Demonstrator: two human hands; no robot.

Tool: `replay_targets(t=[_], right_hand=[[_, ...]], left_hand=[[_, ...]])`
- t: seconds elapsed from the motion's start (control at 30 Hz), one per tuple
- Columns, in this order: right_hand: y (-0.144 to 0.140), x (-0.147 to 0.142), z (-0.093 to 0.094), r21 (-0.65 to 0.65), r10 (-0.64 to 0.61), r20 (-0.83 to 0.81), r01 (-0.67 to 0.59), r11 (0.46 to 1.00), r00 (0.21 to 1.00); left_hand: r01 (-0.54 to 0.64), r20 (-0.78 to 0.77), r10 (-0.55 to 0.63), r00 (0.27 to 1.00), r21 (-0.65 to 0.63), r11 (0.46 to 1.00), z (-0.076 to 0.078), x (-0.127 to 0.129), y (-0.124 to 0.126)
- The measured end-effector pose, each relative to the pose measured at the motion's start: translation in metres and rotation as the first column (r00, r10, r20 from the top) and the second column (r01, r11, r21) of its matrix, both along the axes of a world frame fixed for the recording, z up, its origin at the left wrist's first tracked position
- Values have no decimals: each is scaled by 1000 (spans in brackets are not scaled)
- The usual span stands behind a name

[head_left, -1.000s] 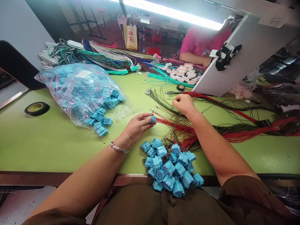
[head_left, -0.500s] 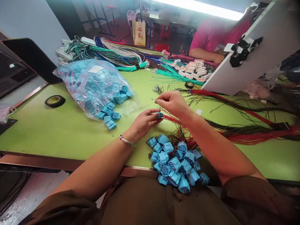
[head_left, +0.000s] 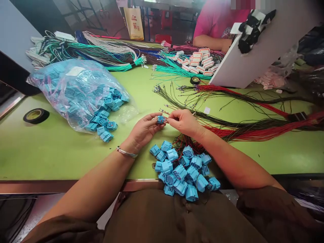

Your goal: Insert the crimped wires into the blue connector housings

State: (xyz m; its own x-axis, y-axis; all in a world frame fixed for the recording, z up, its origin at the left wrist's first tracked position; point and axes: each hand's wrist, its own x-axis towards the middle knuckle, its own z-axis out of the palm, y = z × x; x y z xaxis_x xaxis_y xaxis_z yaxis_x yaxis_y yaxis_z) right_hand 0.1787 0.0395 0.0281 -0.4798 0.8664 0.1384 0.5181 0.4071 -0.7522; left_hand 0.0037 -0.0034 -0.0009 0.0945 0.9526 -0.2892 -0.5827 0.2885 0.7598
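Observation:
Between the thumb and fingers of my left hand [head_left: 148, 130] is a blue connector housing [head_left: 161, 119], its face with small holes turned partly towards me. My right hand [head_left: 184, 123] is closed in a pinch at the connector's right side, on a thin wire whose end meets the housing. How deep the wire sits cannot be made out. Below my hands, at the table's near edge, lies a pile of blue connectors [head_left: 180, 172] with red and black wires running from it. Loose black wires [head_left: 177, 101] with metal terminals spread behind my right hand.
A clear bag of blue connectors [head_left: 76, 91] lies open at left, beside a black tape roll [head_left: 36, 115]. Red wire bundles [head_left: 263, 131] stretch right. White connectors [head_left: 199, 62] and green wires lie behind. A white panel [head_left: 238, 64] stands at right; another person's arm [head_left: 212, 43] rests beyond.
My right hand has come down from above the loose terminals to the connector in my left hand, bringing a wire against it. The connector is turned more towards me, and the view has shifted.

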Motion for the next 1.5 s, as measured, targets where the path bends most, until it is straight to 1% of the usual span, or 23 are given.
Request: replay_targets(t=[0.13, 0.3, 0.43, 0.47, 0.53, 0.63, 0.67, 0.73, 0.83, 0.9, 0.97, 1.03, 1.1, 1.17, 1.23, 1.3, 1.37, 1.5], right_hand=[[-1, 0, -5, 64, -50, 99, 43, 997, 994], [-2, 2, 4, 26, 22, 217, -29, 999, 976], [-5, 0, 11, 95, 21, 352, -58, 994, 936], [-5, 0, 12, 93, 24, 367, -63, 994, 930], [-3, 0, 11, 31, 53, 351, -68, 997, 935], [2, 0, 9, -119, 112, 278, -81, 990, 954], [3, 0, 9, -137, 117, 273, -81, 987, 955], [2, -1, 10, -100, 99, 313, -71, 993, 945], [-4, -5, 11, 57, 24, 433, -54, 997, 901], [-8, -8, 10, 136, -14, 462, -56, 989, 887], [-9, -9, 7, 151, -1, 422, -69, 986, 907], [-7, -7, 2, 116, 22, 321, -62, 991, 947], [-6, -4, -2, 88, -4, 187, -13, 996, 982], [-6, -1, -5, 86, -53, 57, 48, 995, 997], [-8, 1, -6, 116, -69, -8, 70, 991, 998], [-11, 2, -6, 170, -69, 9, 67, 983, 998], [-13, 1, -6, 220, -86, 67, 69, 973, 994], [-15, -5, -7, 227, -111, 162, 72, 971, 981]], left_hand=[[9, 1, -9, 1000, 11, 1000, -1, -1, 0], [3, -31, -2, 1000, 26, 1000, 1, 0, -1], [-3, -53, 6, 999, 44, 999, 2, 0, -2], [1, -59, 2, 998, 53, 999, 2, 0, -2], [13, -69, -8, 998, 75, 997, 2, 0, -3], [30, -72, -23, 997, 103, 994, 2, 0, -5], [31, -77, -23, 997, 111, 993, 2, 1, -5], [18, -103, -5, 995, 130, 991, 2, 2, -6], [-23, -188, 53, 981, 160, 987, 1, 5, -7], [-46, -213, 79, 974, 156, 987, 1, 6, -7], [-47, -191, 72, 979, 129, 991, 1, 6, -7], [-30, -150, 45, 988, 99, 995, 1, 5, -7], [-16, -116, 27, 993, 94, 995, 1, 4, -7], [-21, -84, 30, 996, 106, 994, 0, 3, -6], [-28, -67, 36, 997, 111, 993, -1, 2, -6], [-29, -66, 36, 997, 104, 994, -1, 1, -6], [-23, -72, 30, 997, 101, 995, 0, 1, -6], [-14, -103, 24, 994, 96, 995, 0, 5, -8]])
